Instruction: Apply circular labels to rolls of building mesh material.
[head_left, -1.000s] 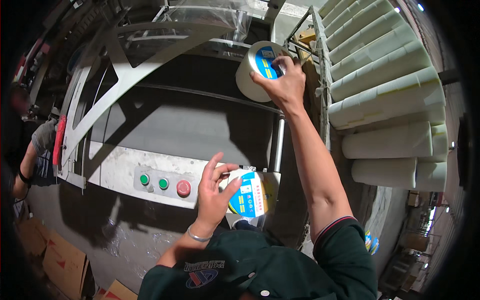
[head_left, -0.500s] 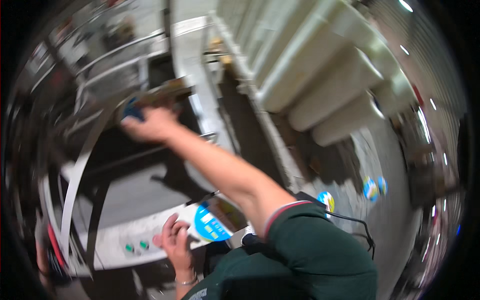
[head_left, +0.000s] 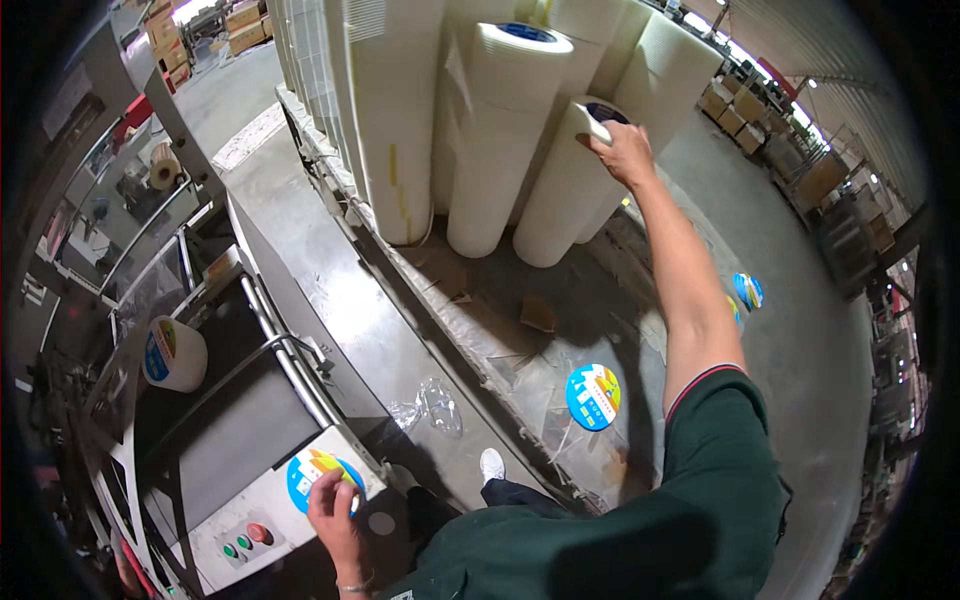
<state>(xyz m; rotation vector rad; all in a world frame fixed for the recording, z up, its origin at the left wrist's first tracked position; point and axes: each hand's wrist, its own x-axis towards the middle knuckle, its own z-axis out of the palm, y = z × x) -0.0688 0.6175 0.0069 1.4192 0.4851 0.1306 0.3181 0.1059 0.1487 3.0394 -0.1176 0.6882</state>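
My right hand (head_left: 626, 155) reaches far forward and grips the top rim of a tall white roll (head_left: 562, 205), beside the dark opening of its core. That roll leans slightly among several other tall rolls. My left hand (head_left: 335, 505) is low over the machine's pale control panel (head_left: 215, 515), its fingers curled together at a round blue, white and yellow label (head_left: 300, 485). Whether the fingers hold a label is hidden. A short white roll (head_left: 188, 358) with a similar label on its end lies on the machine's dark bed (head_left: 240, 410).
Green and red push buttons (head_left: 245, 542) sit on the panel near my left hand. A metal bar (head_left: 285, 350) runs along the machine's edge. More round labels (head_left: 594, 397) rest on the film-covered platform (head_left: 520, 375). Crumpled clear film (head_left: 437, 405) lies on the floor.
My right hand has left the machine bed and swung right to the tall rolls, taking hold of one. The view has turned right. My left hand's fingers are now over the round label.
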